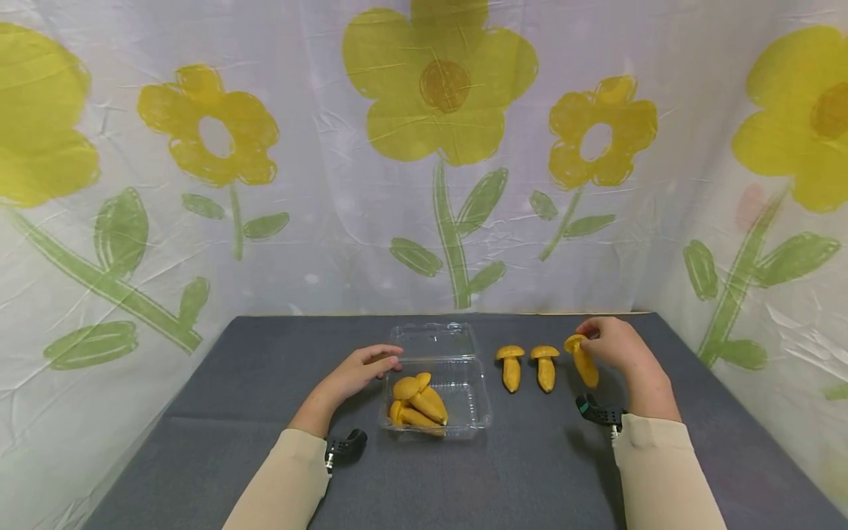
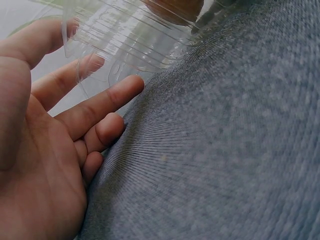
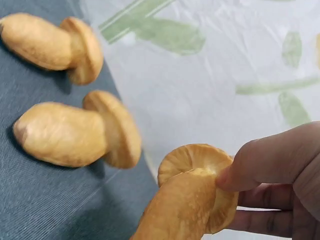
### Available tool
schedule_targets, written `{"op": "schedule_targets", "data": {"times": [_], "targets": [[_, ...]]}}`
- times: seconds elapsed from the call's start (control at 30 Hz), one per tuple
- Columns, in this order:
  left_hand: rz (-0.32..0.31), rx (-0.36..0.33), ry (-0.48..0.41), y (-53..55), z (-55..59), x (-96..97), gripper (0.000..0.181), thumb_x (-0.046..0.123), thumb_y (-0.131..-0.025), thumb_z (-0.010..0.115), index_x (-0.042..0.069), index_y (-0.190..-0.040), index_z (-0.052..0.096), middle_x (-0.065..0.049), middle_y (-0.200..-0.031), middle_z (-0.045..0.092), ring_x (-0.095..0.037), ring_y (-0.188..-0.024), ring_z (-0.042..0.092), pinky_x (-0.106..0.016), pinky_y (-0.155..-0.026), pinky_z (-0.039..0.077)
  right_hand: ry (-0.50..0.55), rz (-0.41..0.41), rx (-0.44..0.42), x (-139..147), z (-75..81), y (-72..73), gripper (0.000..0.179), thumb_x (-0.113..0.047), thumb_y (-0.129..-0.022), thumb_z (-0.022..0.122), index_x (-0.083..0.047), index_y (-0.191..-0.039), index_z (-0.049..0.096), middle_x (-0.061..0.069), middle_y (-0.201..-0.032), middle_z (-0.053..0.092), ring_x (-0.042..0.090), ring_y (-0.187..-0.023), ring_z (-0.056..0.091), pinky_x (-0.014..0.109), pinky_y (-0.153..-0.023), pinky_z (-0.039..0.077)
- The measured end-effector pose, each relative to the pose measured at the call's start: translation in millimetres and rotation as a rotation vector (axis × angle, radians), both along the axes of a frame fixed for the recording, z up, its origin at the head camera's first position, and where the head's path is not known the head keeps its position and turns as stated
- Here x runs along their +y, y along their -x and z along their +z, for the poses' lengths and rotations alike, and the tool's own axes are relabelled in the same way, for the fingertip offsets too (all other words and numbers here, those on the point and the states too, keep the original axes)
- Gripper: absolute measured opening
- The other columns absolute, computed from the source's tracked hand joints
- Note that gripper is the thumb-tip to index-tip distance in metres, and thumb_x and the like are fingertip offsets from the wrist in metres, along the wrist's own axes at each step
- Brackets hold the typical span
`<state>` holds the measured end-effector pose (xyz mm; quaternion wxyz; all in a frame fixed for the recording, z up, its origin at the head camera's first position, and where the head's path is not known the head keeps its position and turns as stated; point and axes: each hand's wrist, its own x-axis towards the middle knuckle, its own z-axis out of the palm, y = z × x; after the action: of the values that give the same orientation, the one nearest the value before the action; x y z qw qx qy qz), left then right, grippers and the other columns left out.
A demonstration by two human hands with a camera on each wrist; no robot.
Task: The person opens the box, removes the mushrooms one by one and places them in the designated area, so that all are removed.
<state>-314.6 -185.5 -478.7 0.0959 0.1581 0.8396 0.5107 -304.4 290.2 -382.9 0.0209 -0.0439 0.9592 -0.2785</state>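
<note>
My right hand (image 1: 612, 342) pinches a yellow mushroom (image 1: 584, 362) at its cap, with the stem pointing down. The right wrist view shows the thumb against the cap of this mushroom (image 3: 182, 205). Left of it, two more mushrooms (image 1: 511, 368) (image 1: 545, 368) lie side by side on the table, caps toward the back. My left hand (image 1: 358, 373) touches the upper left edge of a clear plastic box (image 1: 473, 397), its fingers relaxed. Several mushrooms (image 1: 424, 401) are heaped in the box's left half. Seen from the left wrist, thumb and index finger meet the plastic edge (image 2: 120, 45).
The box's clear lid (image 1: 433, 341) is folded back behind it. Dark grey cloth covers the table (image 1: 278, 353). A white curtain (image 1: 318, 243) with painted yellow flowers hangs along the back and sides. A black wrist camera (image 1: 599, 410) sits beneath the right wrist.
</note>
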Motion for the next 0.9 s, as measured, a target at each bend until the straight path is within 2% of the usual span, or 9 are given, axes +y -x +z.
{"op": "schedule_targets", "data": {"times": [0.27, 0.57, 0.9], "targets": [[0.006, 0.006, 0.008, -1.0, -0.1, 1.1, 0.044, 0.042, -0.105, 0.059, 0.017, -0.142, 0.062, 0.0, -0.119, 0.072, -0.02, -0.107, 0.063, -0.046, -0.091, 0.048, -0.015, -0.026, 0.011, 8.0, -16.7, 6.9, 0.028, -0.01, -0.099, 0.061, 0.008, -0.119, 0.066, 0.025, -0.112, 0.065, 0.038, -0.098, 0.062, 0.056, -0.086, 0.049], [0.007, 0.003, 0.003, -1.8, 1.7, 2.5, 0.044, 0.041, -0.105, 0.059, 0.016, -0.141, 0.062, -0.001, -0.119, 0.072, -0.021, -0.11, 0.063, -0.048, -0.095, 0.048, -0.016, -0.074, 0.013, 9.2, -34.9, 12.3, 0.029, -0.009, -0.101, 0.058, 0.009, -0.124, 0.063, 0.03, -0.119, 0.062, 0.04, -0.1, 0.061, 0.056, -0.088, 0.05], [0.007, -0.002, -0.003, -2.0, 1.5, 2.8, 0.044, 0.04, -0.105, 0.059, 0.015, -0.141, 0.063, -0.001, -0.119, 0.072, -0.021, -0.11, 0.063, -0.046, -0.094, 0.048, -0.048, -0.064, -0.019, 12.6, -39.1, 14.4, 0.031, -0.007, -0.1, 0.057, 0.011, -0.125, 0.061, 0.032, -0.12, 0.061, 0.043, -0.104, 0.06, 0.059, -0.091, 0.048]]}}
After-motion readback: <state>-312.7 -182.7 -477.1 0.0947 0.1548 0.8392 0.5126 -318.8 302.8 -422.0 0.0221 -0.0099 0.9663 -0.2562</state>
